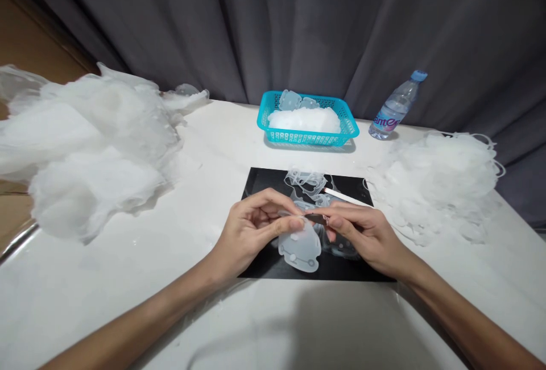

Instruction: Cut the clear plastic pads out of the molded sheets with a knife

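Note:
My left hand (pixel 251 228) pinches the top edge of a translucent white plastic piece (pixel 300 250) that hangs over a black mat (pixel 264 179). My right hand (pixel 362 233) is closed on a small cutting tool (pixel 336 195) with a white handle, its tip meeting the piece's top edge right beside my left fingers. A tangle of trimmed clear strips (pixel 305 181) lies on the mat just beyond both hands.
A turquoise basket (pixel 350 125) of translucent pieces stands at the back centre, a water bottle (pixel 394 107) to its right. A large heap of white plastic (pixel 85 148) fills the left side, and a pile of trimmed strips (pixel 435 182) lies on the right of the white table (pixel 128 279).

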{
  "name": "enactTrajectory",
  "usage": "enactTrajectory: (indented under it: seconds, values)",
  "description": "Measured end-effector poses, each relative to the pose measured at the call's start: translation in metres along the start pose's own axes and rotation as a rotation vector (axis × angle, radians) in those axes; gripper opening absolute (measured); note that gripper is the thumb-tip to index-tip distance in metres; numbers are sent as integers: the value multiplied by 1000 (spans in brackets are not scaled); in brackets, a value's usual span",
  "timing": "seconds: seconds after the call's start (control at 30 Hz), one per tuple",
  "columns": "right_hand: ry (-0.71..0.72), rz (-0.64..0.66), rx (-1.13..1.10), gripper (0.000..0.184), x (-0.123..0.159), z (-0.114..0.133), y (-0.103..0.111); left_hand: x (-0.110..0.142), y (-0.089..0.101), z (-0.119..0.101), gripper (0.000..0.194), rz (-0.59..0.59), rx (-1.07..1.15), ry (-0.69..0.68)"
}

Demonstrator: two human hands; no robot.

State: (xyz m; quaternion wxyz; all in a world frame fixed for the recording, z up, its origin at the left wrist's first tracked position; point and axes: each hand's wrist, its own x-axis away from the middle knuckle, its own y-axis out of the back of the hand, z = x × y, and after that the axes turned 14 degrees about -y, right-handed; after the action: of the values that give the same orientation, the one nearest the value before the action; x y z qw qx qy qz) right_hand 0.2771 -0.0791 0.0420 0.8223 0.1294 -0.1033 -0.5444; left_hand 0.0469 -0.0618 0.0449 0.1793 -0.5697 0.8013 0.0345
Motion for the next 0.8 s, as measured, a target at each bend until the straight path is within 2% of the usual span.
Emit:
enactTrajectory:
  seconds: [0.8]
  values:
    - [-18,14,-43,31,1,-1,-1,1,1,4,10,-1,36,19]
